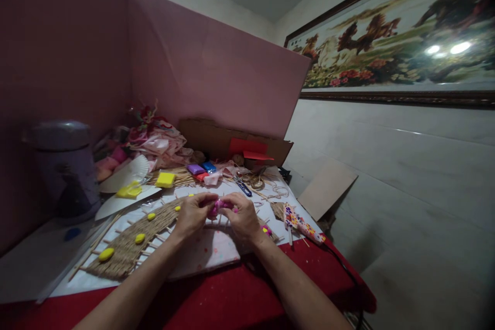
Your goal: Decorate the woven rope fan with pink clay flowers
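Both of my hands meet over the middle of the table. My left hand (pixel 196 212) and my right hand (pixel 243 215) pinch a small magenta packet (pixel 215 208) between their fingertips; it looks like modelling clay in shiny plastic wrap. Beneath and around them curves an arch of woven twine (pixel 126 247) with short wooden sticks poking out along its edges. Flattened yellow clay balls (pixel 106 254) dot the weave on the left. On its right end, by my right wrist, sits a magenta and yellow clay piece (pixel 266 230). My hands and forearms hide the arch's middle.
A flower-patterned glue gun (pixel 303 224) lies at the right, its cord running off the edge. Blue-handled snips (pixel 243 187), a yellow clay packet (pixel 165 180) and purple clay packet (pixel 196 169) lie behind my hands. A large lidded cup (pixel 65 175) stands left; pink boards (pixel 209 62) rise behind.
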Demonstrator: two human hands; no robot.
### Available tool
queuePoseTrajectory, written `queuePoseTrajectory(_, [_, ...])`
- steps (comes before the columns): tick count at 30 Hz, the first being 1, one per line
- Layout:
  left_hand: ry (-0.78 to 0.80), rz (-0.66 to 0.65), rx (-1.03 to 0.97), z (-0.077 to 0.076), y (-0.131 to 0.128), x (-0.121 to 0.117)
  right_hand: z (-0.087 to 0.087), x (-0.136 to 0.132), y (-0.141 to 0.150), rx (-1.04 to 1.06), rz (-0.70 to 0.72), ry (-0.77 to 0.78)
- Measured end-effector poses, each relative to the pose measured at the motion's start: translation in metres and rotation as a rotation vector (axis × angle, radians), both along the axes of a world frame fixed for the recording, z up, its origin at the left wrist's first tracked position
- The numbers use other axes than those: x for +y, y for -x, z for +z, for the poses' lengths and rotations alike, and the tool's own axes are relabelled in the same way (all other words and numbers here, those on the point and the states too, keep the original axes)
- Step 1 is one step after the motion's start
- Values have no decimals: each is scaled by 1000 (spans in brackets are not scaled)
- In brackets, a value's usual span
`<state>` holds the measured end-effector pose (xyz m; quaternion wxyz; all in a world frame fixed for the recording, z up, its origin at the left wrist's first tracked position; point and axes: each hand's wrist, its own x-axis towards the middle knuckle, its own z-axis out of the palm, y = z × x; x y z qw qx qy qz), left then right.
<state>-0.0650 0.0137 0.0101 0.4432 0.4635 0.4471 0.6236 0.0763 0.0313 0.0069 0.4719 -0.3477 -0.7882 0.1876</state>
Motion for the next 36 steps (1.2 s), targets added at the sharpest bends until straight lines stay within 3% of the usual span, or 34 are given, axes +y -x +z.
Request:
queuePoseTrajectory(4, [57, -44, 17, 5, -1, -3, -2, -1, 1, -12, -3, 38])
queuePoseTrajectory(11, [82, -99, 58, 6, 0, -8, 2, -9, 1, -107, -7, -62])
queuePoseTrajectory(18, [149, -114, -83, 11, -3, -7, 6, -5, -1, 84, 92, 161])
queuePoseTrajectory(24, [145, 30, -147, 12, 4, -3, 16, 4, -12, 620, 135, 526])
queuePoseTrajectory(27, [150, 83, -173, 13, 8, -2, 21, 8, -21, 846, 118, 544])
queuePoseTrajectory(32, [154, 94, -175, 14, 7, -3, 23, 6, -22, 805, 301, 708])
queuePoseTrajectory(36, [134, 73, -144, 13, 4, -4, 22, 1, -15, 701, 359, 689])
